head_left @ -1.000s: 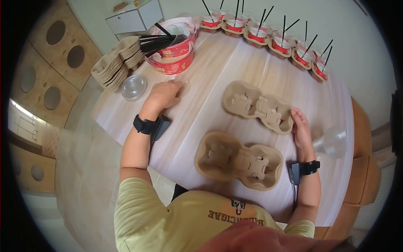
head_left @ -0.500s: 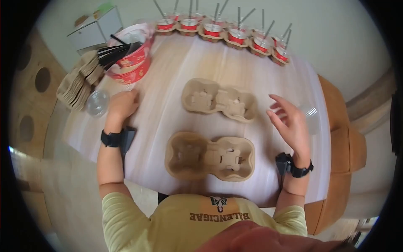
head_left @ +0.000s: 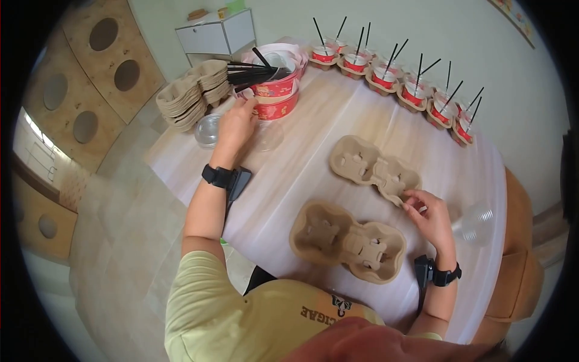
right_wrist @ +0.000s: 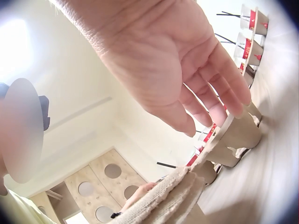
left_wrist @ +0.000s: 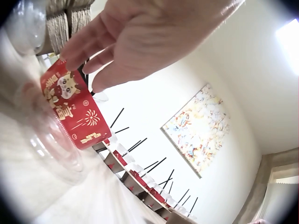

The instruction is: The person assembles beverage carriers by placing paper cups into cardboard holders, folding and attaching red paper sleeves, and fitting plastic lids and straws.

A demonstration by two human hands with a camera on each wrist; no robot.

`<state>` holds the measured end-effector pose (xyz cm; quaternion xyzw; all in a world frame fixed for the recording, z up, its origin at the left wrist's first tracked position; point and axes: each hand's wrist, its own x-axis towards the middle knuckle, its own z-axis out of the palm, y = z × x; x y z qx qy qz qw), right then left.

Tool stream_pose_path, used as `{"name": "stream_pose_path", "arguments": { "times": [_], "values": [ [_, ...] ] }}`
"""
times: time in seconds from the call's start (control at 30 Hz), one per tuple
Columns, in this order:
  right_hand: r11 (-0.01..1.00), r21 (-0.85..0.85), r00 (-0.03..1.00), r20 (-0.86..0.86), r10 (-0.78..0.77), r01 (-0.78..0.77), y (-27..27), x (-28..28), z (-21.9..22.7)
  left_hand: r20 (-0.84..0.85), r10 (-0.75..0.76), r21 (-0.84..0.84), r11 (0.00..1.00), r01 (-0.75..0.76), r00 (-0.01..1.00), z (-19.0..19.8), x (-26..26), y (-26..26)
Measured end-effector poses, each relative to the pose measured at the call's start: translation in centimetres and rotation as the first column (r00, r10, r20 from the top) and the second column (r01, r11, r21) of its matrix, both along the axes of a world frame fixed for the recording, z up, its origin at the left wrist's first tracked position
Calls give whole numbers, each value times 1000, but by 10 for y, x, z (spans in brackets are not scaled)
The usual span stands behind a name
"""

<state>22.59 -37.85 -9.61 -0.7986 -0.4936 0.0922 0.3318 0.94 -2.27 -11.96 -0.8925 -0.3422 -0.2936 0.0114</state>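
My left hand [head_left: 237, 128] reaches up to the red paper tub [left_wrist: 77, 107], fingers extended at its rim and thumb apart from them; its fingertips are partly hidden. Black straws [head_left: 250, 73] lie across the top of the stacked tubs. Just beneath that wrist, a clear plastic lid [head_left: 269, 136] rests on the table. At the right, my other hand [head_left: 429, 218] has loosely bent fingers at the near right end of the farther cardboard cup carrier [head_left: 362, 163]; its fingertips [right_wrist: 237, 111] are right at the rim. A second cup carrier [head_left: 350, 241] lies nearer my body.
Stacked cup carriers [head_left: 181, 105] stand at the left, with clear round lids [head_left: 207, 130] beside them. Along the far edge runs a row of carriers holding red cups [head_left: 384, 75] with black straws. Clear nested cups [head_left: 476, 223] lie near the right edge, by a brown chair [head_left: 518, 253].
My left hand has moved from beside the clear lid forward to the red tub's rim. The right hand left the farther carrier's end, then came back to it. The head view has swung.
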Motion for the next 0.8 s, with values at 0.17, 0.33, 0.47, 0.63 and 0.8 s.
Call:
{"name": "stream_pose_path", "arguments": {
  "times": [0.17,0.33,0.47,0.63,0.8],
  "values": [
    [1000,22,1000,13,-14,14,2,-3,0,-173,53,-84,994,-69,984,-6,-3,5],
    [1000,24,999,34,-5,4,2,-3,-1,-284,78,-88,990,-107,956,-3,4,-13],
    [1000,22,999,39,-13,12,2,-2,-5,-341,37,-96,993,-74,939,1,8,-22],
    [1000,4,998,58,-17,17,2,-3,-4,-294,39,-118,990,-76,955,1,8,-23],
    [999,-39,992,123,-4,9,2,-4,-4,-252,33,-120,991,-65,967,-7,12,-16]
  ]
}}
